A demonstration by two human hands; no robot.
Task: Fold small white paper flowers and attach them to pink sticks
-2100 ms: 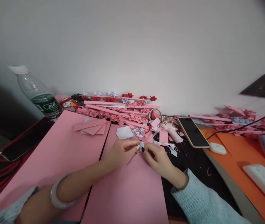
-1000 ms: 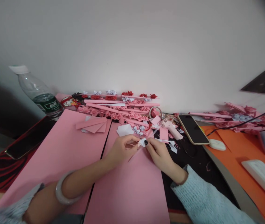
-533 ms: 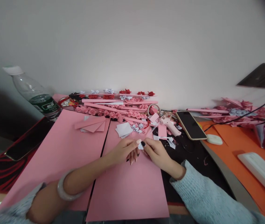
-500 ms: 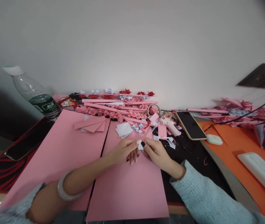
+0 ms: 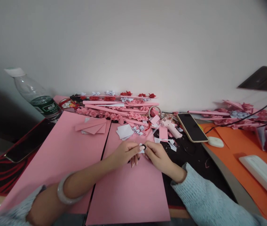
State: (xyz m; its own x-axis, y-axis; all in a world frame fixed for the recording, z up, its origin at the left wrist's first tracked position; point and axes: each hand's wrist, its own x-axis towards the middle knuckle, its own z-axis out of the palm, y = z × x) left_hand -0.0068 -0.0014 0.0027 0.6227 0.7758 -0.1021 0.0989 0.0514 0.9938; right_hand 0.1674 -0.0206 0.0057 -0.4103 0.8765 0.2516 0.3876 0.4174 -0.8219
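Note:
Between my fingertips is a small piece of white folded paper (image 5: pixel 141 151), mostly covered by my thumbs. My left hand (image 5: pixel 126 153) pinches it from the left, with its other fingers curled beneath. From the right, my right hand (image 5: pixel 155 153) grips the same piece, thumb and fingers pressed together. Both hands hover over the right one of two pink paper sheets (image 5: pixel 128 194). Just beyond them lie a stack of white paper squares (image 5: pixel 124 131) and several small white paper flowers (image 5: pixel 139 129). A pile of pink paper pieces (image 5: pixel 93 126) rests on the left sheet.
Pink paper flower stems (image 5: pixel 117 110) lie along the wall. A pink glue gun (image 5: pixel 171 127), a phone (image 5: pixel 192 127) and a white mouse (image 5: pixel 215 142) sit to the right. At the left stand a plastic bottle (image 5: pixel 43 100) and a dark phone (image 5: pixel 22 146). Orange paper (image 5: pixel 237 141) covers the right side.
My thumbs have shifted on the white paper and now overlap more closely, covering more of it. Both hands stay in nearly the same place.

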